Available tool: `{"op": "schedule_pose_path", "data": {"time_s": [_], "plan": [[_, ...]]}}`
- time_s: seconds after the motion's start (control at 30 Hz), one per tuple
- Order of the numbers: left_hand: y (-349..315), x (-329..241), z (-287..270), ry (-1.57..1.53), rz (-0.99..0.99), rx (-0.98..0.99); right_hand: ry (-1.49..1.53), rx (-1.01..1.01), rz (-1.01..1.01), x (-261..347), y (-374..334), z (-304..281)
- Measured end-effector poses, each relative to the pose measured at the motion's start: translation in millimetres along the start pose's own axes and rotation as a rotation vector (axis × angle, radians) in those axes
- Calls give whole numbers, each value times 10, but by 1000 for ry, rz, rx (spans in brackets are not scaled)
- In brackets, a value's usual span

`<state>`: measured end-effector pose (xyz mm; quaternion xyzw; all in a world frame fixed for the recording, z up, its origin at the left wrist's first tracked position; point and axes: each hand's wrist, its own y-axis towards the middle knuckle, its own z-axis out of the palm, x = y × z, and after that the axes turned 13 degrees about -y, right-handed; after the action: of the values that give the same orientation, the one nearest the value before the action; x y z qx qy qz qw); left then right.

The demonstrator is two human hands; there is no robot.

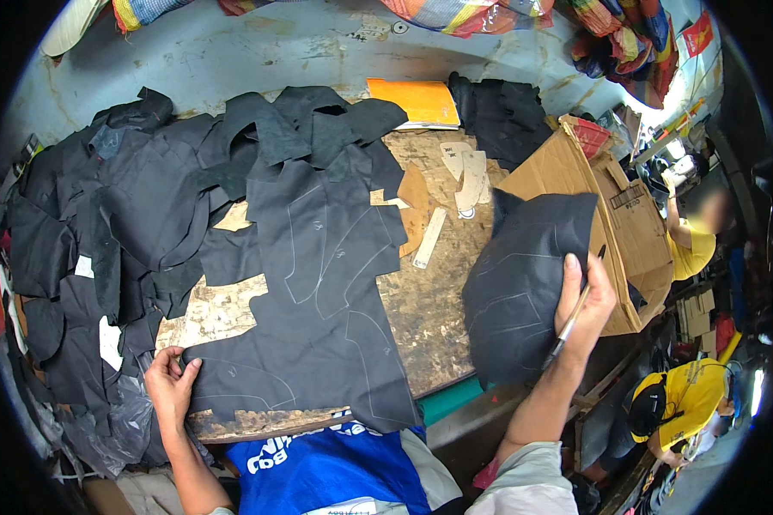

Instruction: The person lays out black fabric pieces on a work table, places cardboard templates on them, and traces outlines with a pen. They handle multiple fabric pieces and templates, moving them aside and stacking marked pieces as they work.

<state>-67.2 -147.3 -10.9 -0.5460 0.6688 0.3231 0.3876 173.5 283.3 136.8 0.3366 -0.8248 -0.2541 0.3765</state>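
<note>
A large piece of black leather (318, 257) lies flat before me, marked with pale outlines of several shapes. My left hand (171, 380) pinches its lower left corner between thumb and fingers. In my right hand (586, 300) is a smaller piece of black leather (520, 283), lifted at the table's right side and also traced with pale lines. A slim pen (569, 330) rests in the same hand, pointing down toward my wrist. Past the large piece lie cream pattern templates (472, 178), a short pale strip (429, 239) and a tan rounded pattern piece (413, 206).
Heaped black leather scraps (146, 197) cover the left and back of the worn wooden table (429, 318). An orange-yellow folder (414, 101) lies at the back. A cardboard box (618, 223) stands at the right edge. Two people in yellow shirts (683, 399) are farther right.
</note>
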Motion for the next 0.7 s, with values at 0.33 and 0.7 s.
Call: {"op": "schedule_pose_path", "data": {"time_s": [0.33, 0.7], "plan": [[-29, -59, 74, 181, 68, -86, -462, -211, -880, 331, 1637, 1007], [-51, -34, 86, 137, 74, -106, -361, 677, -141, 87, 409, 2188]]}}
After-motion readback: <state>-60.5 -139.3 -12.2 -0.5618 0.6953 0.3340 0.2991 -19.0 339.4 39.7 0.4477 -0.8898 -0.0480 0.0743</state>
